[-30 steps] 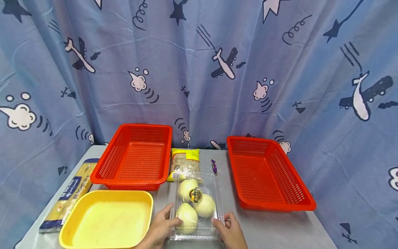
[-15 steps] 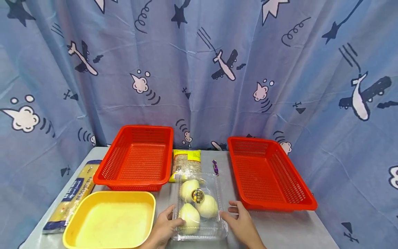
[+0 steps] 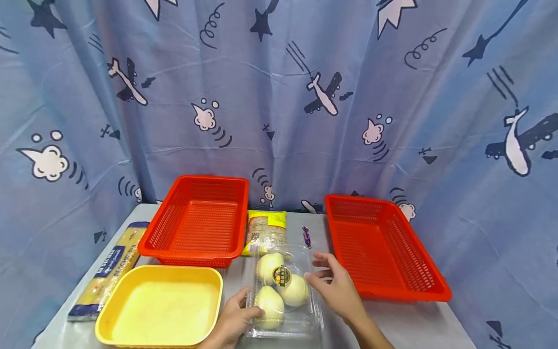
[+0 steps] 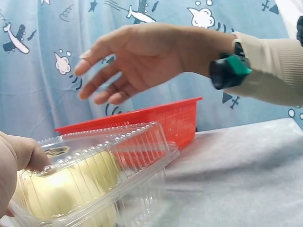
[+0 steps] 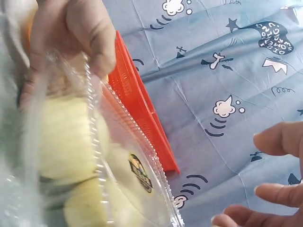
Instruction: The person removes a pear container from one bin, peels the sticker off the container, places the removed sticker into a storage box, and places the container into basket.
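Note:
A clear plastic clamshell box with three pale yellow pears and a round dark label is in the front middle of the head view. My left hand grips its left side, thumb over the lid, the other fingers partly hidden behind the wall. In the left wrist view the box looks tilted. My right hand hovers by the box's right side with fingers spread. From the left wrist view, that right hand is above the box, apart from it and holding nothing.
Two red baskets stand at the back left and right, the right basket beside my right hand. A yellow tub and a long noodle packet lie left. Behind the box are a yellow-topped bag and a purple-wrapped candy.
My right hand has let go of the box's right side and moved up and away to the right. My left hand keeps its grip. The head view has shifted slightly.

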Tool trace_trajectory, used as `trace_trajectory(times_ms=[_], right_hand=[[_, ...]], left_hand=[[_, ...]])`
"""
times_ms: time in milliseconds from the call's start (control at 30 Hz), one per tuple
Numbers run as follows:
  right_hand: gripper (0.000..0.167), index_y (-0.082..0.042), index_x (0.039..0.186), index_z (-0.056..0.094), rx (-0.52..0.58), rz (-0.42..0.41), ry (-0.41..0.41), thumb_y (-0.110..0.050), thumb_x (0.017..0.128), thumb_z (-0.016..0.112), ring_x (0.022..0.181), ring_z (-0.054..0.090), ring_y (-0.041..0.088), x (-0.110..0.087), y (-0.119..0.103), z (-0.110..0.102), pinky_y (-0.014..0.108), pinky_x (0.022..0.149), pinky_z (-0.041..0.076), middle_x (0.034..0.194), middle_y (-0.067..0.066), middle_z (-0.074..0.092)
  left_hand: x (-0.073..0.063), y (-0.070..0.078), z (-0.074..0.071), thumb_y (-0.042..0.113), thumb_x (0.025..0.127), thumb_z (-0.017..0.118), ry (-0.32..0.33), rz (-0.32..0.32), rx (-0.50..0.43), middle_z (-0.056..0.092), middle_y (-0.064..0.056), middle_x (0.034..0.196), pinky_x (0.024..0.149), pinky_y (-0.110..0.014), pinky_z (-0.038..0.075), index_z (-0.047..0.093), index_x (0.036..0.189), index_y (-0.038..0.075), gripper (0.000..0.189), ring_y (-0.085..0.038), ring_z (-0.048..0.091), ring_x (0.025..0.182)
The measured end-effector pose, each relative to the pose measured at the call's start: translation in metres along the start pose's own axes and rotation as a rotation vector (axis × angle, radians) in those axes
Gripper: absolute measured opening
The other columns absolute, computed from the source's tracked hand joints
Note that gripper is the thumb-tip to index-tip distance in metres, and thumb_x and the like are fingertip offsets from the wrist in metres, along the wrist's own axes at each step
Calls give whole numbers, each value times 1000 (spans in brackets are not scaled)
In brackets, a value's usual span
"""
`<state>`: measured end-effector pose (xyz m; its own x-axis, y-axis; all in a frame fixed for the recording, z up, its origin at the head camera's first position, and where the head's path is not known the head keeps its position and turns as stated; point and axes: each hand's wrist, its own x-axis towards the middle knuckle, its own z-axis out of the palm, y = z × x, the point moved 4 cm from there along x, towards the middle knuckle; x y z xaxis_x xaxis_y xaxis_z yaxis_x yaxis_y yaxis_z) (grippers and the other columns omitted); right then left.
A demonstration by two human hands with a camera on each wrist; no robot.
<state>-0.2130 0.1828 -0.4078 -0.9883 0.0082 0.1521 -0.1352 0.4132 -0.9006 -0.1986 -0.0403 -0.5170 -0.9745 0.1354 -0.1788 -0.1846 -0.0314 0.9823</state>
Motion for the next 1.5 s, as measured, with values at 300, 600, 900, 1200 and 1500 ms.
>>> trace_trajectory(times_ms=[300,600,900,1200,1500], right_hand=[[46,-11,127,59,44,-105,-122,-7,84,74,86,61,24,30,3,4,35,75,52,112,9,63],[50,-9,134,53,6,-180,-328,-13,88,71,92,57,26,51,4,25,39,79,49,122,11,58],[48,-7,132,56,-34,-231,-391,-10,86,71,90,57,25,62,16,39,44,78,49,117,11,60],[49,0,132,55,-109,-304,-435,-6,86,70,88,57,27,65,27,49,37,74,50,115,20,60],[46,1,125,59,-256,-351,-430,-8,82,74,91,58,28,62,32,58,38,74,47,104,9,65]], left_hand=[[3,-2,4,2,74,64,-25,-29,-22,22,-50,136,87,-58,46,22,143,-18,83,-58,24,128],[3,-1,1,1,73,65,0,6,13,23,-49,137,99,-60,34,23,142,-19,83,-57,22,130],[5,-1,1,1,74,65,-5,17,56,29,-48,135,94,-53,42,23,140,-22,82,-54,34,125],[6,-3,1,1,75,64,-33,-18,25,25,-47,137,83,-52,50,19,141,-22,82,-47,43,119],[5,-3,0,2,75,65,-23,-9,53,28,-48,135,90,-54,45,22,140,-22,82,-51,39,122]])
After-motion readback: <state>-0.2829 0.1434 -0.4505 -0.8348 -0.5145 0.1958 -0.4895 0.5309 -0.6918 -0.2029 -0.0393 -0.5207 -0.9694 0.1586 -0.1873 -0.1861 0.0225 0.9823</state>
